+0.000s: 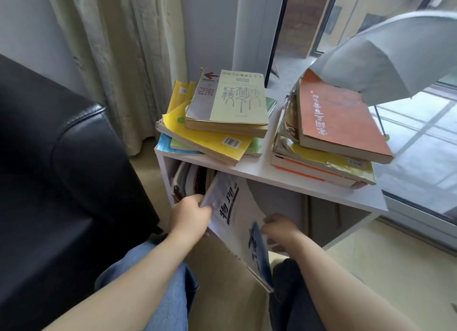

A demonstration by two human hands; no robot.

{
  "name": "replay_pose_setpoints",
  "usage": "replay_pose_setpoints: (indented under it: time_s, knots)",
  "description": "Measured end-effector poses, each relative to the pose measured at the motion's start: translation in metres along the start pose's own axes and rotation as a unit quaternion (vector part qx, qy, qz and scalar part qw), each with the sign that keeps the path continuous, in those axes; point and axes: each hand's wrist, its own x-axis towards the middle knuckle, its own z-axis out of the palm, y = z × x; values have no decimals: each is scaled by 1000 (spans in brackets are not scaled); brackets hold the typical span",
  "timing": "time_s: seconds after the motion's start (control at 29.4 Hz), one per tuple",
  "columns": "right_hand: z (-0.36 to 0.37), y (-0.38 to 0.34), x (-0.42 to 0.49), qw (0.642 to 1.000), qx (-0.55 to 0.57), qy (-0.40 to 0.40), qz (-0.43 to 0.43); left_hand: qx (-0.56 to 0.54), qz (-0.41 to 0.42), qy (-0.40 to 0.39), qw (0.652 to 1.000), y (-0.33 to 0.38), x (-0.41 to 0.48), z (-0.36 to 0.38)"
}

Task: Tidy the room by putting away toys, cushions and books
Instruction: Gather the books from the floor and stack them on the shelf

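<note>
head view: white book point(235, 222) is gripped by left hand point(191, 213) and right hand point(279, 229), judged mid-shelving; a push toward 11 o'clock into the shelf point(265, 162) is called for.

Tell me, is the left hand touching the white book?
Touching. The head view shows the left hand gripping the white book at its edge.

The cream book point(237, 100) reads 红楼梦; the white book point(235, 217) reads 物理.

Home living room: black leather sofa point(61, 157), curtain point(118, 58), white shelf point(284, 177) stacked with books point(222, 123) by a glass balcony door point(408, 123), open umbrella point(395, 56).
</note>
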Motion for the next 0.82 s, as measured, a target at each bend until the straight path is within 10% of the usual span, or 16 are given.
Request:
replay_pose_setpoints:
  time_s: [0.2, 0.82]
  knots:
    - [10, -9, -13, 989, -23, -95, -114, -41, -27, 94, 994, 8, 1, 12]
    - [60, -21, 48, 967, -173, -35, -185, -72, 26, 167, 983, 16, 23, 12]
